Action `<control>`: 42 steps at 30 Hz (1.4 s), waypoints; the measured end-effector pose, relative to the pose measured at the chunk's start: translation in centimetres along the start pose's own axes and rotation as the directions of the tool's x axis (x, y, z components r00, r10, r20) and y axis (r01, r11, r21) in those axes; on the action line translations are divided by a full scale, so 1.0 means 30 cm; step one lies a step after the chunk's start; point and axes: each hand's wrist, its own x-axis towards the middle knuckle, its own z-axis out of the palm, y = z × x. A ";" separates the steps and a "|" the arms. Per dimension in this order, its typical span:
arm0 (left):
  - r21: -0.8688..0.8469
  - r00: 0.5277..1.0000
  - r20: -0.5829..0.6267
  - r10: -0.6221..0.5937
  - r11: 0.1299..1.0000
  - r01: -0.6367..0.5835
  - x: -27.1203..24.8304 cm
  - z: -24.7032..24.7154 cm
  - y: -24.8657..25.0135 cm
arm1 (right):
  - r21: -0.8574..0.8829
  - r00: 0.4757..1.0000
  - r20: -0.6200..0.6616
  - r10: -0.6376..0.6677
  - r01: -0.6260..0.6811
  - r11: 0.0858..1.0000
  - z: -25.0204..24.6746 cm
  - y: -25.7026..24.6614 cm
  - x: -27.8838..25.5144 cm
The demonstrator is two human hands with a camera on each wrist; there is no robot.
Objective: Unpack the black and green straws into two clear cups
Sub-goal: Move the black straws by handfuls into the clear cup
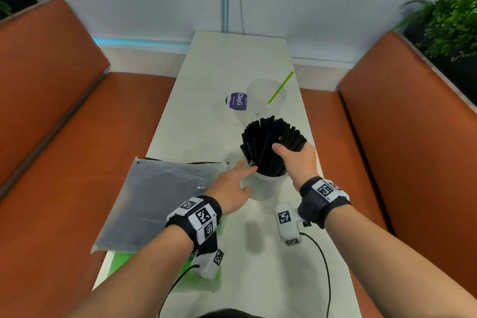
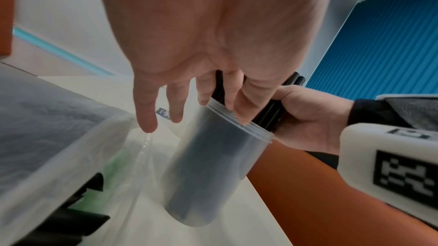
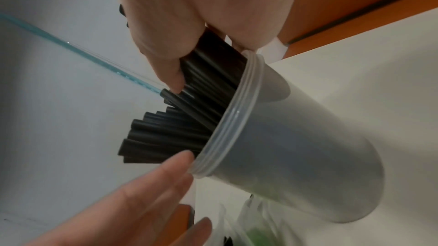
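Note:
A thick bundle of black straws (image 1: 268,142) (image 3: 170,134) stands in a clear cup (image 1: 265,186) (image 2: 208,165) (image 3: 291,158) on the white table. My right hand (image 1: 296,157) (image 3: 180,25) grips the bundle just above the cup's rim. My left hand (image 1: 232,183) (image 2: 189,74) is beside the cup with straight fingers touching its rim. Farther back stands a second clear cup (image 1: 268,97) with one green straw (image 1: 280,87) leaning in it. A bag of green straws (image 1: 121,261) lies under the grey bag.
A flat grey plastic bag (image 1: 160,201) covers the table's left near part. A purple label (image 1: 237,101) lies on clear wrapping behind the cups. Orange bench seats (image 1: 51,137) flank the narrow table (image 1: 232,59). Cables trail from both wrists.

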 end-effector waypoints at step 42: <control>-0.021 0.999 -0.030 0.011 1.000 -0.012 -0.011 -0.019 -0.015 | -0.832 0.909 0.381 -0.170 0.417 0.365 0.080 -0.147 0.065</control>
